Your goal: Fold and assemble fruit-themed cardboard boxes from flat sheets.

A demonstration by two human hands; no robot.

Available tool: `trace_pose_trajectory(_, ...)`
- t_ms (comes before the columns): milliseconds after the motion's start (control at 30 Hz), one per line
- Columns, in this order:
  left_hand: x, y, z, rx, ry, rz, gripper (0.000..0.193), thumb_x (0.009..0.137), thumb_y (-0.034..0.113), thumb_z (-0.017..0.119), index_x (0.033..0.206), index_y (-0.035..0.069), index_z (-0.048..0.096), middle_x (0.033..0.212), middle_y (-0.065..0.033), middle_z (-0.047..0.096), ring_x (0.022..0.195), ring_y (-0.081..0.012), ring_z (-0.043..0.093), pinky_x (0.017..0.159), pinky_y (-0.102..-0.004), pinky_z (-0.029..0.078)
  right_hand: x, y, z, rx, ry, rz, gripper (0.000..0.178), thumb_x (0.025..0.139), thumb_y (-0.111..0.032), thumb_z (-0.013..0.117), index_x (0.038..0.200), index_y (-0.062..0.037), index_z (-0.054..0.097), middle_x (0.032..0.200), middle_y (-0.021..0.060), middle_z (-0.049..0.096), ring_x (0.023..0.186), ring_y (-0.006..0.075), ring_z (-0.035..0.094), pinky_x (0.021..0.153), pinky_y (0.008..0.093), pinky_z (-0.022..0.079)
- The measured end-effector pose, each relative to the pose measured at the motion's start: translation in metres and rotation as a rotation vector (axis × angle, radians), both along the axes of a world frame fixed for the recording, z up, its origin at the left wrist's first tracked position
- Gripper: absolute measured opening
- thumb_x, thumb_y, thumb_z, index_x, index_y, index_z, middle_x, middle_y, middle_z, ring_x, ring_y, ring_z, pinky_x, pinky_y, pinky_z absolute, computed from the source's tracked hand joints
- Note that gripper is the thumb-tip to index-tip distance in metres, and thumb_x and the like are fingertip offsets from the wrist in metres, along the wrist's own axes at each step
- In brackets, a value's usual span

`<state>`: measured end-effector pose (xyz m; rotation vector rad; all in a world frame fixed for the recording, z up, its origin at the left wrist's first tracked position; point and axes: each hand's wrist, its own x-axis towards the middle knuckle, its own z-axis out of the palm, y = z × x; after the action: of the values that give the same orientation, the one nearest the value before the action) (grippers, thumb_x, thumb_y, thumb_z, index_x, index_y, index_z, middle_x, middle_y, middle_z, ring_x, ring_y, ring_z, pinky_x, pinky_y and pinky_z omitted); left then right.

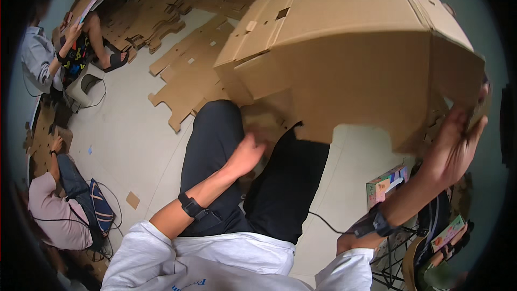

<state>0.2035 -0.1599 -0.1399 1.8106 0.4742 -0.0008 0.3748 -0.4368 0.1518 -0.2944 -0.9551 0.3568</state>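
A large brown die-cut cardboard sheet [350,75] with creases, slots and a bent-down flap is raised above my knees, tilted across the upper right. My right hand [456,143] grips its right edge, with the fingertips partly behind the board. Below the left part of the sheet is my left hand [250,153], over my thighs and close to the cardboard's lower edge. It is smeared by motion, so whether its fingers hold anything cannot be made out.
Flat cut cardboard pieces [188,73] lie on the floor ahead. At left sit two people, one holding a printed sheet [91,5]. A colourful box [386,186] stands at right by a black wire frame [393,261]. A cable [323,218] runs to my right wrist.
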Motion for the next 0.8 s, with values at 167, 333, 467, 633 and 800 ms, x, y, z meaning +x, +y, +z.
trace_pose_trajectory(167, -0.001, 0.031, 0.041, -0.203, -0.619, 0.457, 0.056, 0.099, 0.003, 0.07, 0.14, 0.002, 0.031, 0.145, -0.0247, 0.049, 0.118, -0.0268, 0.067, 0.098, -0.0375, 0.054, -0.061, -0.029, -0.033, 0.082, 0.269, -0.282, 0.049, 0.117, -0.024, 0.043, 0.159, 0.0019, 0.042, 0.163, 0.0192, 0.046, 0.154, 0.0306, 0.04, 0.132, 0.05, 0.029)
trace_pose_trajectory(333, -0.043, 0.084, 0.072, 0.503, -1.067, 0.554, 0.06, 0.098, 0.012, 0.078, 0.144, 0.003, 0.041, 0.139, -0.0168, 0.054, 0.098, -0.0212, 0.063, 0.088, -0.0337, 0.054, -0.146, -0.03, -0.109, -0.192, 0.423, -0.692, 0.048, 0.115, -0.036, 0.047, 0.153, -0.0059, 0.052, 0.148, 0.0137, 0.063, 0.124, 0.0251, 0.065, 0.114, 0.0477, 0.051)
trace_pose_trajectory(467, -0.098, 0.118, 0.056, 0.39, -0.76, 0.493, 0.018, 0.109, 0.016, 0.058, 0.114, 0.0, 0.065, 0.12, -0.0133, 0.064, 0.087, -0.0162, 0.059, 0.079, -0.0305, 0.052, -0.183, -0.064, -0.161, -0.28, 0.687, -0.723, 0.047, 0.115, -0.036, 0.048, 0.152, -0.0082, 0.053, 0.14, 0.0124, 0.068, 0.114, 0.0232, 0.067, 0.102, 0.046, 0.058)
trace_pose_trajectory(633, -0.15, 0.136, 0.008, 0.342, -0.604, 0.792, 0.015, 0.105, 0.002, 0.055, 0.116, 0.0, 0.064, 0.108, -0.0078, 0.065, 0.087, -0.0162, 0.058, 0.08, -0.0338, 0.052, -0.232, -0.089, -0.196, -0.518, 0.761, -0.674, 0.041, 0.114, -0.03, 0.05, 0.149, -0.0082, 0.053, 0.13, 0.0112, 0.068, 0.108, 0.0252, 0.069, 0.09, 0.0423, 0.06)
trace_pose_trajectory(800, -0.174, 0.085, -0.032, 0.269, -0.474, 0.723, 0.033, 0.106, 0.008, 0.058, 0.138, 0.001, 0.057, 0.123, -0.0131, 0.063, 0.113, -0.0265, 0.06, 0.095, -0.0404, 0.051, -0.264, -0.106, -0.222, -0.903, 0.9, -0.585, 0.04, 0.113, -0.029, 0.054, 0.142, -0.002, 0.053, 0.121, 0.0111, 0.069, 0.103, 0.025, 0.07, 0.084, 0.0426, 0.062)
